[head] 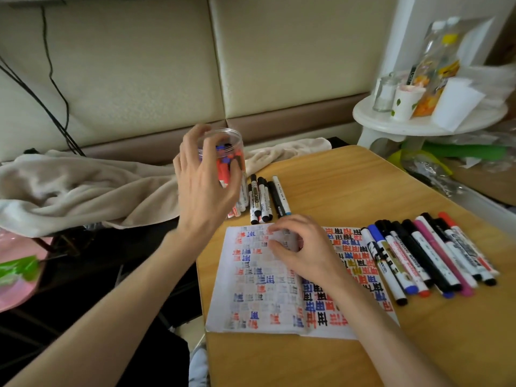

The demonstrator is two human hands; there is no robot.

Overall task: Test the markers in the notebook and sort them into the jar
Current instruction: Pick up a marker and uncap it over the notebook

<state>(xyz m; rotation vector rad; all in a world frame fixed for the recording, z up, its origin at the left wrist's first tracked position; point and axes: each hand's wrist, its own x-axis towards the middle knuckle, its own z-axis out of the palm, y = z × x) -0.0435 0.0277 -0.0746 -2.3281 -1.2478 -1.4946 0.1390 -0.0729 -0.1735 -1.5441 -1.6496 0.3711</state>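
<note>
L hand (205, 174) curls round jar (233, 139) of markers (224, 163) — R hand (304, 247) rests curled on notebook (251, 289), grip unclear.

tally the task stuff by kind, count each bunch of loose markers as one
clear plastic jar: 1
open notebook: 1
loose marker bunches: 2 (bunch by the jar, row right of the notebook)
total: 4

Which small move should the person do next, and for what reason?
Probably move the right hand from the notebook to the row of markers beside it and pick one up. That hand seems to hold no marker, the row lies outside the jar, and the left hand is at the jar.
</note>
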